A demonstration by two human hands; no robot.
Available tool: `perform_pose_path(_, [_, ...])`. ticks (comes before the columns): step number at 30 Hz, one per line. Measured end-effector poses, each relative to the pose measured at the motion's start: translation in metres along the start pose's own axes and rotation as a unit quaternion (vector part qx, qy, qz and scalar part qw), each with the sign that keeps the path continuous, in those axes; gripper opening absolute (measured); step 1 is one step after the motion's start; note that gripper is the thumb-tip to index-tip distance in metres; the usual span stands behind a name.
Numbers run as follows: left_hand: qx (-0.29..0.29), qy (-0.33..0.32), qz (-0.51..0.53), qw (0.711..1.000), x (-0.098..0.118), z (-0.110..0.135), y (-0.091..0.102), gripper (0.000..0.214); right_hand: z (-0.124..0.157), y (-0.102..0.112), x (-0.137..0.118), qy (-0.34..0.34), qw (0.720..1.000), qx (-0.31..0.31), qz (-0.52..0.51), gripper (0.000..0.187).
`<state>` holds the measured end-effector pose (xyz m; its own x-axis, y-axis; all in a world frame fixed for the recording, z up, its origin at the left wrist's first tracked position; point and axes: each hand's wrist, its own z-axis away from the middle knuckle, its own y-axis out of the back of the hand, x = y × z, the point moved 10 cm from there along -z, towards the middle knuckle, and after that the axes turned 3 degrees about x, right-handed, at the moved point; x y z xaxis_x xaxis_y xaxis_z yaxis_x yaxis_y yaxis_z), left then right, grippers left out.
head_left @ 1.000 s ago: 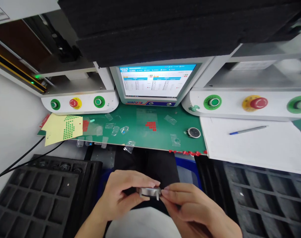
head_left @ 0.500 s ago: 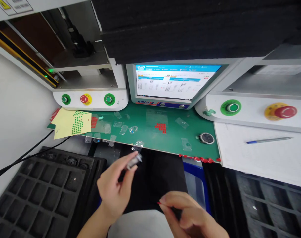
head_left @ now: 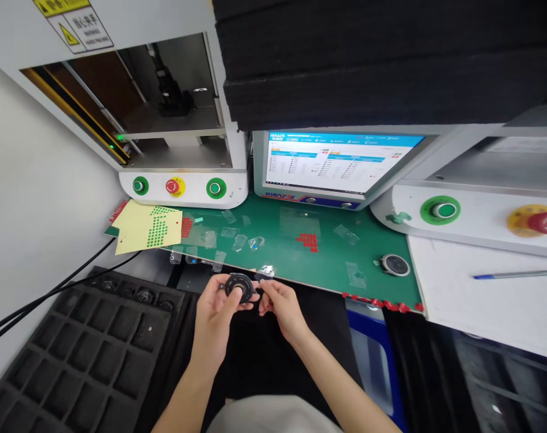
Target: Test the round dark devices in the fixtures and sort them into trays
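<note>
My left hand point(head_left: 217, 307) is closed round a round black part point(head_left: 240, 288) with a ring of small pale markings and a brassy centre. The thumb presses across its face, and the fingers are behind it. Close against the part's right edge, my right hand point(head_left: 280, 305) is pinched, thumb and forefinger together. What lies in that pinch is too small to make out; a tiny red spot shows on one of its fingers. Both hands are just in front of the green mat's edge, above my lap.
On the green mat point(head_left: 278, 264) lie red stickers point(head_left: 308, 242), clear film scraps and a round silver-rimmed part point(head_left: 395, 265). Yellow sticker sheets point(head_left: 136, 231) are at left. Behind stand a monitor point(head_left: 336, 165) and button panels point(head_left: 192, 201). Black compartment trays point(head_left: 97, 343) flank my lap.
My right hand has risen from low over my lap to the part's edge. My left hand has turned the part face up. The view has shifted, so the bench appears further right.
</note>
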<state>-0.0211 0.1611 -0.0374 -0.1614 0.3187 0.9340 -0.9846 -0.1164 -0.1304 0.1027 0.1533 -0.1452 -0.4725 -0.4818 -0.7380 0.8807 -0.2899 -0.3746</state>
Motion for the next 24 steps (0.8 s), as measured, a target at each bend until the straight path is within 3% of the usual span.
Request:
perform_pose_path(3, [-0.022, 0.022, 0.003, 1.000, -0.004, 0.000, -0.006, 0.031, 0.010, -0.002, -0.014, 0.019, 0.999, -0.027, -0.009, 0.052])
perform_pose_path(8, [-0.028, 0.014, -0.015, 0.999, -0.007, -0.001, -0.013, 0.030, 0.050, 0.003, -0.041, 0.039, 0.997, -0.056, -0.025, 0.047])
perform_pose_path(12, [-0.049, 0.021, -0.025, 0.998, -0.018, 0.003, -0.027, 0.035, 0.075, -0.009, -0.047, 0.035, 0.995, -0.094, -0.026, 0.049])
perform_pose_path(18, [-0.102, -0.009, -0.028, 0.994, -0.020, 0.018, -0.045, 0.053, 0.080, -0.020, -0.049, 0.038, 0.994, -0.104, 0.004, 0.052])
perform_pose_path(24, [-0.109, -0.054, -0.085, 0.989, -0.006, 0.025, -0.051, 0.047, 0.080, -0.019, -0.047, 0.020, 0.994, -0.103, 0.037, 0.058])
